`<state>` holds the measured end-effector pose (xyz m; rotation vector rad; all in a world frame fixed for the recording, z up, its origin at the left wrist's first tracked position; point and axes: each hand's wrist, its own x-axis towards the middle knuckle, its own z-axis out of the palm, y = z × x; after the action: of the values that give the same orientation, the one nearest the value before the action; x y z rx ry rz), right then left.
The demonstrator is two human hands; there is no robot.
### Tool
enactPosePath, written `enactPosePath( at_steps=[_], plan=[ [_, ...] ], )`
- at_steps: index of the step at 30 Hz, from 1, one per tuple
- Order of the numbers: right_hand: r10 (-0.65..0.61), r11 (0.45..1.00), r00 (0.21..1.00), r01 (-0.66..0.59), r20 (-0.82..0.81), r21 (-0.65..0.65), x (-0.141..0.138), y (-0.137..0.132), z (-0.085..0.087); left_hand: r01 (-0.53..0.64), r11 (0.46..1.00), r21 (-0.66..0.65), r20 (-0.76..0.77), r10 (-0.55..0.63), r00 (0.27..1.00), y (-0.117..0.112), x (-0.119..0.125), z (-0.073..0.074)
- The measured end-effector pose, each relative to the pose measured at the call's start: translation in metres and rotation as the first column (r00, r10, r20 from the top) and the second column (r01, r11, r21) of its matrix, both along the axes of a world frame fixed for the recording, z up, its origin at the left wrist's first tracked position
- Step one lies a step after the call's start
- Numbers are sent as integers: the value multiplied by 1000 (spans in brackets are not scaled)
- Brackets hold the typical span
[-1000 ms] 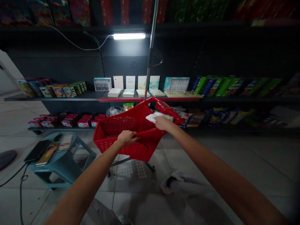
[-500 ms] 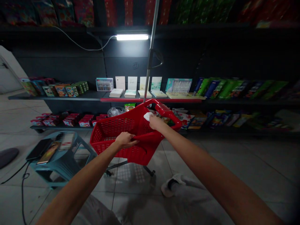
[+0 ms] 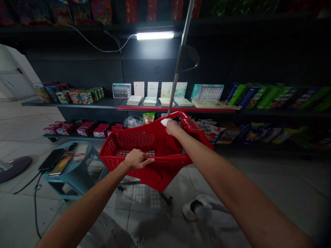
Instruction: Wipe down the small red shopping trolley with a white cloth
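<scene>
A red plastic shopping cart (image 3: pixel 152 174) with perforated walls stands side-on before me. My left hand (image 3: pixel 136 159) grips its near rim, fingers folded over the edge and the thumb along the outer side. In my right hand (image 3: pixel 173 127) is a crumpled white cloth (image 3: pixel 164 122), held at the far upper rim beside the cart's handle (image 3: pixel 195 125). Whether it is fabric or paper I cannot tell. The palm side of the right hand is hidden. A metal pole (image 3: pixel 178 65) rises behind the cart's handle end.
On the left, a blue-green stool (image 3: pixel 74 175) carries a black device and a phone, with a cable hanging down. Behind the cart, dark shelves (image 3: pixel 90 103) hold boxes, notebooks (image 3: pixel 134 100) and snack bags (image 3: pixel 269 98). A lit tube lamp (image 3: pixel 155 35) hangs above. My shoe (image 3: pixel 190 210) is near the cart.
The view has shifted, so the shelves and stool appear farther right. My right hand has moved the cloth slightly up along the far rim. The left hand keeps its hold on the near rim.
</scene>
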<state>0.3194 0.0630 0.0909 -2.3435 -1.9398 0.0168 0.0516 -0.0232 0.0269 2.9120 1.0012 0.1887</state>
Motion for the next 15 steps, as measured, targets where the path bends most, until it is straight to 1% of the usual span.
enactPosePath(
  at_steps=[3,5,7,8,10,11,13,15],
  plan=[
    [-23,999,999,22,-36,-28,2,0,9,0,1000,3,6,0,1000,0,-4,-1],
    [-27,998,998,24,-55,-57,6,1,20,-5,1000,3,3,5,1000,1,-6,-1],
    [-32,999,997,29,-69,-46,11,3,33,-6,1000,-8,2,6,1000,2,-8,-1],
    [-31,1000,996,31,-80,-6,15,4,39,-6,1000,-15,-1,6,1000,3,-10,-1],
    [-21,987,994,39,-111,153,23,3,49,-8,1000,-23,-10,8,1000,6,-13,-1],
    [-6,965,993,38,-121,259,28,2,54,-10,1000,-23,-17,9,1000,7,-14,-1],
    [41,889,994,8,-96,457,40,-2,59,-9,1000,-19,-27,8,1000,10,-17,-1],
    [87,825,996,-64,-15,561,56,-6,60,-5,1000,-23,-32,4,999,12,-18,-1]
  ],
)
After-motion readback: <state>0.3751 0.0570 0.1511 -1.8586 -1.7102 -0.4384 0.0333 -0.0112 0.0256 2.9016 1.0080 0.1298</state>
